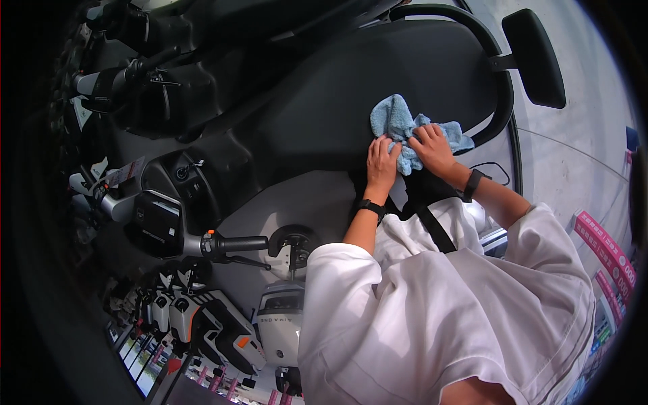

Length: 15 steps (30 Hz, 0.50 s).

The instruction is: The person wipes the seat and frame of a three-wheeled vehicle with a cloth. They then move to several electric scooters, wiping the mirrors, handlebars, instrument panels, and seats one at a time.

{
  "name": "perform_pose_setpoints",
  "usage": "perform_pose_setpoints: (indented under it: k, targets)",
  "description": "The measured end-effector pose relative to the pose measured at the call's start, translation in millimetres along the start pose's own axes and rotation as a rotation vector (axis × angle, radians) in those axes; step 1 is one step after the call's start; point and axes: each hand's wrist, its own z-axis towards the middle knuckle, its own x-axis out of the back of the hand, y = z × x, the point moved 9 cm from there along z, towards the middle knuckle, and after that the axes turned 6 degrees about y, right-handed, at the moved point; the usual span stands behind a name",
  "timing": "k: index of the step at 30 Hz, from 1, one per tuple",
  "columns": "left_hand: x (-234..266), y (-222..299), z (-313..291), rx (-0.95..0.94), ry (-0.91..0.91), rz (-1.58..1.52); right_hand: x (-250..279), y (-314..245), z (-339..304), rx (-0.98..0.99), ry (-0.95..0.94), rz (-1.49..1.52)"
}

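A crumpled light-blue cloth (393, 119) lies bunched against the near edge of a black scooter seat (324, 88). My left hand (382, 162) is closed on the cloth's left part, its fingers curled into the folds. Just to the right, my right hand (432, 148) grips the cloth too, its fingers bent over the bunched fabric. Part of the cloth spreads out beyond the right hand, toward the seat's rear. Both wrists wear dark bands.
A black grab rail (503, 101) curves round the seat's rear, with a padded backrest (533, 57) beyond it. Left of me are the scooter's handlebar grip (244, 244) and dashboard (160, 223). More scooters (223, 324) stand at lower left; another handlebar (101, 88) is at upper left.
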Motion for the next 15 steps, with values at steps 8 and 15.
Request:
perform_pose_setpoints:
  k: [8, 15]
  targets:
    - [71, -96, -57, 0.091, 0.097, 0.165, -69, -107, 71, 0.091, -0.054, 0.054]
    - [147, -174, -78, 0.403, 0.396, 0.192, -93, -183, 157, 0.200, -0.015, 0.094]
